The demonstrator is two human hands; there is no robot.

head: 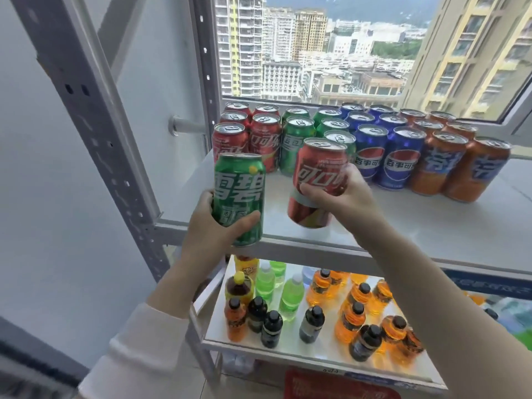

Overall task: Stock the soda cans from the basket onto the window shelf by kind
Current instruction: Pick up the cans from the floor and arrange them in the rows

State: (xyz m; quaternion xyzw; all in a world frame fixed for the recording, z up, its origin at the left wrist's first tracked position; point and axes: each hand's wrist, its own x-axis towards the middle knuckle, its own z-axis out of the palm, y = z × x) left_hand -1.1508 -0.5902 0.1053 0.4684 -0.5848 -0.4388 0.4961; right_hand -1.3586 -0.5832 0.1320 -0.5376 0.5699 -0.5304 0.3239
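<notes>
My left hand (211,226) grips a green soda can (239,194) upright, in the air at the front left edge of the white window shelf (417,226). My right hand (344,197) grips a red cola can (319,180), tilted slightly, just above the shelf in front of the green row. On the shelf stand rows sorted by kind: red cans (263,139) at left, green cans (296,139), blue cans (400,156), and orange cans (475,168) at right. The basket is not in view.
A grey metal rack upright (86,110) rises at the left. The window (316,47) is right behind the cans. A lower shelf (288,344) carries several orange, green and dark drink bottles. A red item (339,387) lies under it.
</notes>
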